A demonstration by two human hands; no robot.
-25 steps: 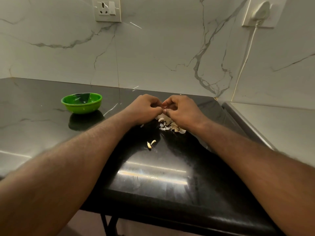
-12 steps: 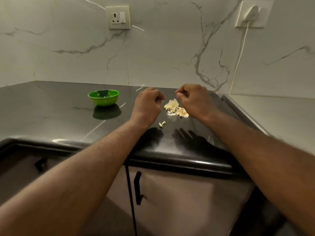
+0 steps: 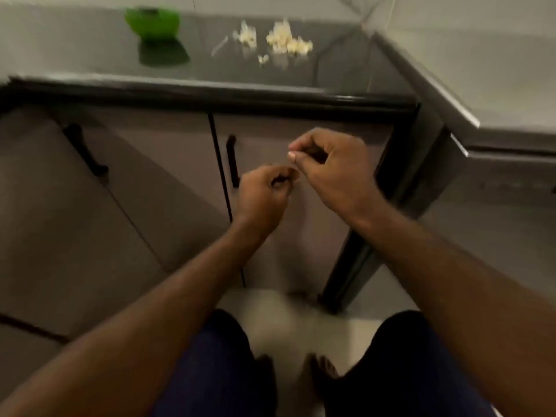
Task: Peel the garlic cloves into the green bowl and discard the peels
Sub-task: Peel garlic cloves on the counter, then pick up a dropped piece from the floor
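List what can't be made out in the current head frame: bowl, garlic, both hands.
1. Green bowl, head view: its far side is cut off by the top edge and the rest is motion-blurred, so the contents are unreadable.
2. Garlic pile, head view: too blurred and small to tell cloves from peels.
3. Left hand and right hand, head view: the curled fingers hide whether either pinches a clove or peel.

Head camera looks steeply down from behind the countertop [image 3: 270,85], over cabinet doors [image 3: 150,182]
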